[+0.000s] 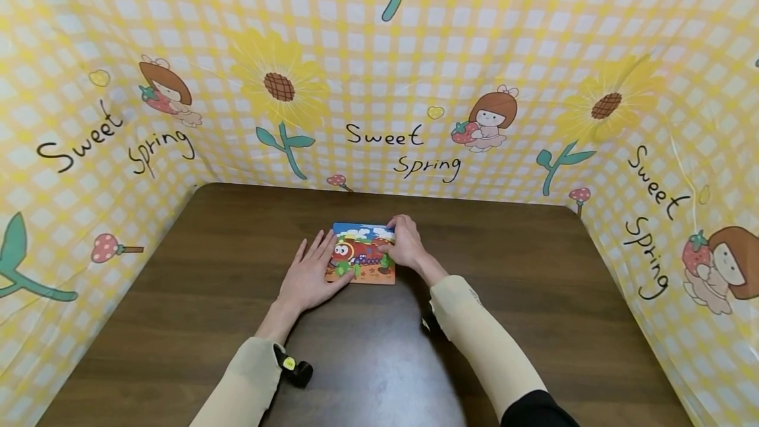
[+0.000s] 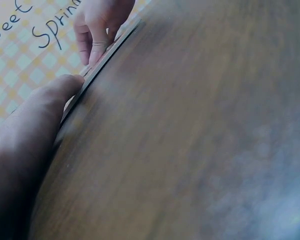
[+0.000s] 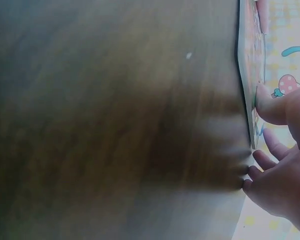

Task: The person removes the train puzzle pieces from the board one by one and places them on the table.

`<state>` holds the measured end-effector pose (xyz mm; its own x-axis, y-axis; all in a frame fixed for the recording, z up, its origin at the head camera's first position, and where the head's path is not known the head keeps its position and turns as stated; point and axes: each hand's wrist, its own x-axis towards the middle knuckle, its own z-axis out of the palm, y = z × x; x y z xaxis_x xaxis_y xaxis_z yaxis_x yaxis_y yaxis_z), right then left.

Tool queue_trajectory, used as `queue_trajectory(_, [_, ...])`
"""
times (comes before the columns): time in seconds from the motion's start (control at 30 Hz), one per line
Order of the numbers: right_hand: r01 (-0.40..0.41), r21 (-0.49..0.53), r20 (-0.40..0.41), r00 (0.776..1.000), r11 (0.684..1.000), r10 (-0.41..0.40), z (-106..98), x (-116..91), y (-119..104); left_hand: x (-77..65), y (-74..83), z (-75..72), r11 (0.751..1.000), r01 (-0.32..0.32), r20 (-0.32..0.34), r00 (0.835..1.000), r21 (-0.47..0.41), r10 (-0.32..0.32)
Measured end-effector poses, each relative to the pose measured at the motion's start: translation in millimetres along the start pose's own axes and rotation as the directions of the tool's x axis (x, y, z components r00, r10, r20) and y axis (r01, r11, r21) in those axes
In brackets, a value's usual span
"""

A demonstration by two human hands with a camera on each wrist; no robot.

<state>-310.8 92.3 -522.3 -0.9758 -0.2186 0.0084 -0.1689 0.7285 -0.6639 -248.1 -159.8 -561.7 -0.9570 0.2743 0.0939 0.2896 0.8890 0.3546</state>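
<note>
A small square picture board point(image 1: 364, 273) with a cartoon red train, blue sky and orange ground lies flat on the brown table. My left hand point(image 1: 310, 277) rests at its left side with straight fingers, thumb over the front left corner. My right hand point(image 1: 408, 242) holds the board's right side, thumb on the picture and fingers bent round the back right corner. In the right wrist view, the right thumb point(image 3: 271, 107) touches the board's face, while the other fingertips point(image 3: 247, 185) are down by its edge. Both hands cover parts of the picture.
The dark wooden table point(image 1: 504, 242) reaches to a yellow checked cloth point(image 1: 379, 71) printed with flowers and words, standing as walls at the back and both sides. A black wrist camera point(image 1: 296, 372) is strapped at the left sleeve.
</note>
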Motion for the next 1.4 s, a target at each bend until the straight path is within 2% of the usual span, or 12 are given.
queue_trajectory(0.2, [-0.004, 0.017, -0.017, 1.000, 1.000, 0.004, 1.7, -3.4, 0.4, 0.4, -0.5, 1.3, 1.000, 0.004, 0.002, 1.000, 0.008, -0.004])
queue_trajectory(0.47, [-0.008, -0.051, -0.073, 0.997, 0.999, 0.004, 2.4, -6.0, -2.3, 1.1, -0.8, 1.2, 1.000, 0.001, -0.002, 1.000, 0.004, -0.001])
queue_trajectory(0.9, [-0.015, 0.094, -0.044, 0.999, 0.995, 0.019, 0.9, -7.1, -1.1, 0.1, 0.0, 1.0, 1.000, -0.010, -0.012, 1.000, 0.002, 0.010])
queue_trajectory(1.17, [0.048, 0.107, -0.026, 0.999, 0.993, -0.045, 1.2, -11.8, 1.0, -1.7, 0.4, 1.6, 1.000, -0.006, -0.017, 1.000, 0.001, 0.006])
queue_trajectory(1.4, [0.100, 0.101, 0.011, 0.995, 0.990, -0.102, -0.7, -7.6, 4.9, 0.3, 0.6, 0.7, 1.000, -0.006, -0.019, 1.000, 0.000, 0.006])
